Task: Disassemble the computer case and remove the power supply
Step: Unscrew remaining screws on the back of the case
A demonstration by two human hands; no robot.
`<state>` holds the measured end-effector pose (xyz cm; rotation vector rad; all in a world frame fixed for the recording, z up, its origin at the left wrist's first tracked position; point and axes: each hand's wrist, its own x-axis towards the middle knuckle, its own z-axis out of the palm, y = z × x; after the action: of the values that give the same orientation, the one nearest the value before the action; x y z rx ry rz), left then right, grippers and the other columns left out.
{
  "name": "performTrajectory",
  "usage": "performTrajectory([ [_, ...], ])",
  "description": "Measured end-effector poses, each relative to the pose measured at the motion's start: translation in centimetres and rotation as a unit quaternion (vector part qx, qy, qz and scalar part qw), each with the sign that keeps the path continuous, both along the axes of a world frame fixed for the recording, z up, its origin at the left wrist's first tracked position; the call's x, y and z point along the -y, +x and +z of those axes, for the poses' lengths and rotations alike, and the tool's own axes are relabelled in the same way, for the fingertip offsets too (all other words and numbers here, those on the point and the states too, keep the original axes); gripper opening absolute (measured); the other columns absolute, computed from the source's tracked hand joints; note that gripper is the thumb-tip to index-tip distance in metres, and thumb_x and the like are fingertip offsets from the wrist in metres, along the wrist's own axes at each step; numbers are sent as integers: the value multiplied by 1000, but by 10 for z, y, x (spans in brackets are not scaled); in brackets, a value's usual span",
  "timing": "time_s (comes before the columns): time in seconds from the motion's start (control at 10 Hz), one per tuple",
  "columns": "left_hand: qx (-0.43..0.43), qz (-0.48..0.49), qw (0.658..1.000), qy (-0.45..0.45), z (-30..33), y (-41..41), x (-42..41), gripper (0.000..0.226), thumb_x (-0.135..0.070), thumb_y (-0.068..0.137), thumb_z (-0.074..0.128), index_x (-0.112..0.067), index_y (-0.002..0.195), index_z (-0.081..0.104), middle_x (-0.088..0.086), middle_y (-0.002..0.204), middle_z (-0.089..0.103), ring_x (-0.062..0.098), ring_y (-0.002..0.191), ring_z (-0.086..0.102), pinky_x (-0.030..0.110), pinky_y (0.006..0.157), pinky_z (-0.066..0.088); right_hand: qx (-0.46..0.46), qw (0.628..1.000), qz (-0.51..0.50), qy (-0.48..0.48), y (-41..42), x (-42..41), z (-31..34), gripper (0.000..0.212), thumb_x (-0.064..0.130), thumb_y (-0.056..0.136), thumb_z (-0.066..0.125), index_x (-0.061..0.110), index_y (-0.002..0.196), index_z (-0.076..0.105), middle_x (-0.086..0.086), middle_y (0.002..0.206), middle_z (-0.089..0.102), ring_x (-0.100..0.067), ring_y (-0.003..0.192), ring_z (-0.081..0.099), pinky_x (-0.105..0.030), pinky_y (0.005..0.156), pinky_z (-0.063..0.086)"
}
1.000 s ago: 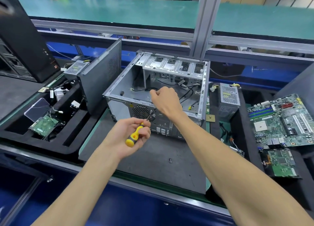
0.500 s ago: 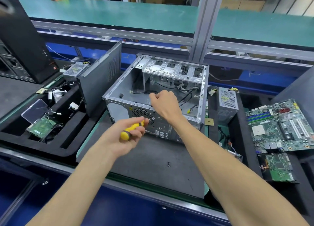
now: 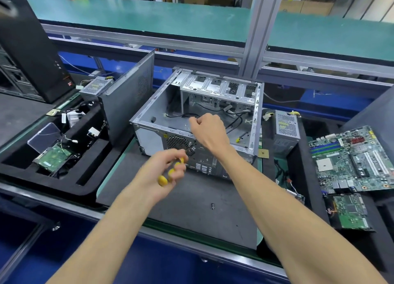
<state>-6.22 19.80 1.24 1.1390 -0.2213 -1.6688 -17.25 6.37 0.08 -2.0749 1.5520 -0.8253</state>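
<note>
The open grey computer case [image 3: 149, 123] lies on its side on a dark mat, rear panel toward me, with loose cables inside. My left hand [image 3: 164, 172] grips a yellow-handled screwdriver [image 3: 163, 180] just in front of the rear fan grille [image 3: 180, 144]; the tip is hidden behind my fingers. My right hand [image 3: 207, 131] hovers over the case's rear top rim with its fingers curled into a fist; I cannot see anything between them. One grey power supply [image 3: 285, 125] stands right of the case, another power supply [image 3: 96, 87] at the far left.
A removed side panel [image 3: 130, 96] leans left of the case. A black foam tray [image 3: 89, 177] holds a hard drive [image 3: 53, 155] and small parts. Motherboards [image 3: 351, 160] lie on the right. A loose screw [image 3: 212, 205] sits on the mat. A black tower [image 3: 32, 49] stands far left.
My left hand has turned the screwdriver in its fingers and stayed by the fan grille. The right fist stays over the rim. The view has shifted slightly.
</note>
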Motion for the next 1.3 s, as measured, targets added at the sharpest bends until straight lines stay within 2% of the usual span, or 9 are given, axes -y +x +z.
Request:
performTrajectory([
  [0.2, -220, 3, 974, 51, -2, 5, -3, 20, -4, 78, 71, -5, 92, 56, -7, 77, 38, 3, 40, 36, 12, 26, 25, -4, 1000, 4, -3, 1, 2, -2, 50, 26, 91, 48, 13, 46, 31, -4, 44, 26, -23, 47, 24, -30, 46, 27],
  [0.3, 281, -62, 958, 12, -10, -3, -2, 11, -17, 97, 53, -12, 87, 53, 1, 61, 50, 14, 38, 34, 22, 31, 25, -2, 1000, 4, -8, 1, 1, -2, 50, 26, 91, 48, 13, 46, 30, -4, 44, 24, -23, 48, 23, -30, 46, 28],
  [0.4, 768, -107, 624, -93, -24, -9, -7, 10, -24, 100, 43, -20, 92, 47, 3, 62, 56, 29, 57, 48, 35, 52, 37, 2, 1000, 4, -4, 2, 1, -3, 47, 26, 89, 48, 13, 47, 33, -2, 44, 25, -21, 47, 22, -29, 46, 30],
  [0.5, 482, -58, 871, -73, -16, -13, -2, 12, -25, 97, 56, -18, 91, 49, 0, 65, 53, 13, 42, 41, 25, 36, 30, 0, 1000, 1, -9, 0, 1, -3, 49, 26, 89, 48, 14, 46, 31, -2, 42, 24, -22, 46, 22, -29, 46, 29],
  [0.6, -138, -23, 989, 54, -1, 0, 3, 11, -12, 92, 56, -8, 87, 47, 1, 68, 46, 10, 34, 30, 18, 27, 21, -4, 1000, -3, -10, 1, 1, -3, 50, 26, 90, 48, 14, 45, 31, -4, 44, 26, -23, 47, 25, -30, 45, 28],
  [1.0, -395, 17, 918, 24, -15, 11, -10, 13, -3, 91, 63, -3, 99, 53, 7, 87, 52, 8, 42, 48, 15, 27, 34, -6, 1000, -1, -9, 2, 1, -4, 49, 27, 90, 48, 13, 45, 33, -5, 45, 29, -24, 47, 26, -31, 47, 33],
  [1.1, 3, -15, 999, -34, -24, 1, -12, 12, -10, 87, 66, -7, 89, 55, 5, 77, 54, 10, 33, 32, 20, 26, 18, -7, 1000, -1, -14, 2, 3, -5, 48, 28, 91, 47, 12, 47, 34, -6, 45, 29, -25, 48, 27, -32, 47, 33],
  [1.2, 584, -41, 801, -128, -27, -5, -11, 10, -17, 87, 66, -24, 90, 60, -5, 71, 62, 12, 49, 50, 26, 44, 36, -5, 1000, 0, -20, 2, 2, -5, 49, 27, 91, 47, 12, 47, 33, -6, 45, 29, -25, 48, 26, -32, 48, 34],
  [1.3, 458, -40, 885, -71, -14, -3, -6, 12, -28, 92, 61, -16, 94, 59, -3, 69, 64, 13, 45, 48, 23, 40, 34, -4, 1000, 6, -15, 1, 2, -5, 49, 26, 91, 47, 12, 47, 33, -5, 45, 28, -24, 48, 25, -32, 48, 35],
])
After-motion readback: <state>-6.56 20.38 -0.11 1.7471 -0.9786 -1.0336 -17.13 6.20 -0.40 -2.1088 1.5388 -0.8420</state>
